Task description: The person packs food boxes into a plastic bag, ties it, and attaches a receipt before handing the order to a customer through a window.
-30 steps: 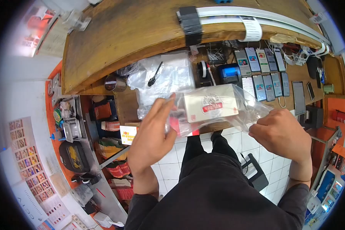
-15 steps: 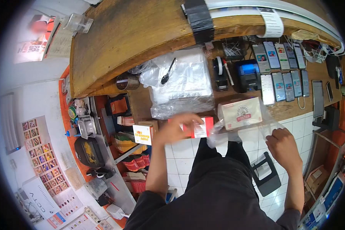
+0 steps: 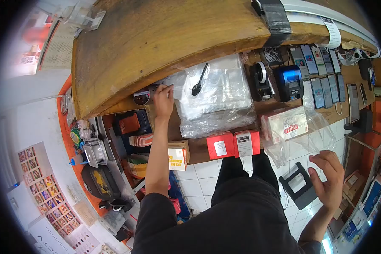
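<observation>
My left hand (image 3: pixel 163 101) is at the left edge of a stack of clear plastic bags (image 3: pixel 218 97), close to a metal cup (image 3: pixel 141 98). Its fingers are curled together, and whatever they might pinch is too small to see. A black plastic spoon (image 3: pixel 200 80) lies on the bags. My right hand (image 3: pixel 329 178) is open, fingers apart, just below a clear plastic bag (image 3: pixel 317 133). Around a cream-coloured box (image 3: pixel 288 123) with a red label, that bag lies loosely. Two red boxes (image 3: pixel 220 146) with white labels stand side by side on the counter edge.
A white-and-yellow printed carton (image 3: pixel 177 158) is on the left. Behind the boxes are a tape dispenser (image 3: pixel 261 80) and a blue-black printer (image 3: pixel 290 82). Several phones (image 3: pixel 321 91) lie at the right. A wooden shelf (image 3: pixel 169 38) overhangs the counter, and a black stool (image 3: pixel 298 184) stands below.
My left hand has moved from above the red boxes up and left to the bag stack. My right hand has let go of the bag around the cream box and opened. The view has shifted.
</observation>
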Demonstrator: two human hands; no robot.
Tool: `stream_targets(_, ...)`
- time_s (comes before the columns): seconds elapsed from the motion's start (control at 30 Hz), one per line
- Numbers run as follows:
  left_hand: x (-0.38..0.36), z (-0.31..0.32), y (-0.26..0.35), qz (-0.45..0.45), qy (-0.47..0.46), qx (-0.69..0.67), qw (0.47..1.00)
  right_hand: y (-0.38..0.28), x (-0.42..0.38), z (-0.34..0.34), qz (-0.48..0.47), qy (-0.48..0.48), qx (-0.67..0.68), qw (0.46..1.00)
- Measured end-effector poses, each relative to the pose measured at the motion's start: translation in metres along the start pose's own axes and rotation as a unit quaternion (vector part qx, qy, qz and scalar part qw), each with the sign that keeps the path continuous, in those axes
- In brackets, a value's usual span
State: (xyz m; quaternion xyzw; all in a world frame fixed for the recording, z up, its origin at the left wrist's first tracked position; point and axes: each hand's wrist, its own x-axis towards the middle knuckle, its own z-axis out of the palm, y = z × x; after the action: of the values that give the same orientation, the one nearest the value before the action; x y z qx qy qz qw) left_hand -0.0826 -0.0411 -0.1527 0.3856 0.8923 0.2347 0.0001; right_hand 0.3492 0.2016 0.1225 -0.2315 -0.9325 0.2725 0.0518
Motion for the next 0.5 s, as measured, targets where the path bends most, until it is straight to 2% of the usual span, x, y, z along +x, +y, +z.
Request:
stream_targets(0.03, 0.002, -0.012, 0.002, -0.013, 0.015, -0.025, 1.000, -0.008, 0.009, 0.005, 0.000, 0.006, 0.029, 1.000)
stream_targets(0.07, -0.001, -0.023, 0.005, 0.024, 0.080, -0.024, 0.996, -0.017, 0.019, 0.012, 0.000, 0.013, 0.059, 0.998)
stream_targets(0.1, -0.003, -0.039, 0.017, 0.025, 0.081, -0.024, 0.996, -0.025, 0.031, 0.025, -0.010, 0.028, 0.079, 0.996)
stream_targets(0.17, -0.003, -0.071, 0.052, 0.064, 0.143, -0.008, 0.988, -0.044, 0.061, 0.061, -0.023, 0.038, 0.116, 0.992)
stream_targets(0.2, -0.008, -0.081, 0.068, 0.067, 0.141, -0.010, 0.988, -0.054, 0.080, 0.085, -0.044, 0.021, 0.164, 0.985)
stream_targets(0.27, -0.021, -0.099, 0.097, -0.009, 0.069, -0.122, 0.990, -0.077, 0.118, 0.140, -0.086, 0.026, 0.228, 0.969)
stream_targets(0.3, -0.024, -0.107, 0.110, -0.008, 0.067, -0.121, 0.990, -0.085, 0.137, 0.172, -0.106, 0.043, 0.235, 0.965)
stream_targets(0.33, -0.025, -0.115, 0.121, -0.008, 0.041, -0.182, 0.982, -0.095, 0.155, 0.204, -0.131, 0.064, 0.266, 0.953)
stream_targets(0.37, -0.025, -0.119, 0.125, -0.007, 0.017, -0.241, 0.970, -0.099, 0.170, 0.226, -0.157, 0.086, 0.295, 0.939)
stream_targets(0.4, -0.024, -0.120, 0.120, -0.007, 0.015, -0.237, 0.971, -0.097, 0.178, 0.233, -0.156, 0.087, 0.299, 0.937)
stream_targets(0.47, -0.022, -0.124, 0.107, 0.018, 0.056, -0.257, 0.965, -0.095, 0.188, 0.244, -0.125, -0.048, 0.277, 0.951)
stream_targets(0.5, -0.023, -0.127, 0.103, 0.014, 0.056, -0.253, 0.966, -0.096, 0.188, 0.234, -0.126, -0.052, 0.281, 0.950)
